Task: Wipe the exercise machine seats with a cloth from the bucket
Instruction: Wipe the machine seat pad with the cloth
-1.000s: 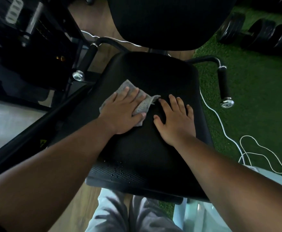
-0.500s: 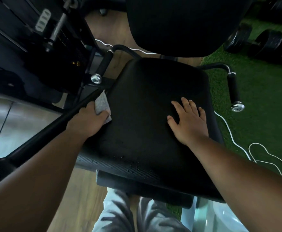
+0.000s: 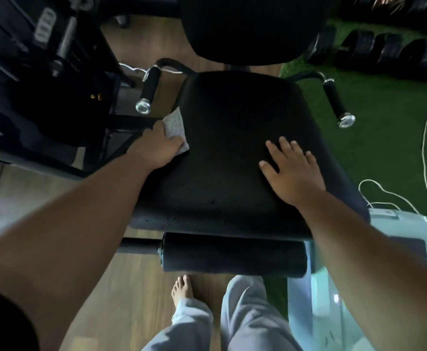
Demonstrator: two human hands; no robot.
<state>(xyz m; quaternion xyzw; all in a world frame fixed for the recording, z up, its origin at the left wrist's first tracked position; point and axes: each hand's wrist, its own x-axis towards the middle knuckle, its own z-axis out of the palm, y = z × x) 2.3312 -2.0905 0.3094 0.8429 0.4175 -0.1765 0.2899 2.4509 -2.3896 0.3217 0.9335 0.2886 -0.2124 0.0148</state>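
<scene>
Plainly the work is at the seat's left margin. The left hand presses the grey cloth against the left edge of the black seat, fingers curled over the fabric so that only its far corner and a strip beside the knuckles show — a grip that pins the cloth against the pad and lets it wrap the rim, where a flat palm would likely slide off. How tightly the fingers close underneath I cannot tell, since they face away from the camera.

The right hand holds nothing; it lies flat on the right half of the seat with fingers spread and straight, well apart from the cloth. My guess is that it props the person's lean over the machine and steadies the pad while the other arm works the edge.

A padded roller sits just below the front lip of the seat, and two side handles stand either side of it, the left one close beside the cloth. The backrest rises behind. At lower right is a pale translucent bucket — kept near, presumably, so the cloth can go back in for a rinse. White cord trails over the green turf.

Judging by position, the middle and right of the pad may need passes yet.
</scene>
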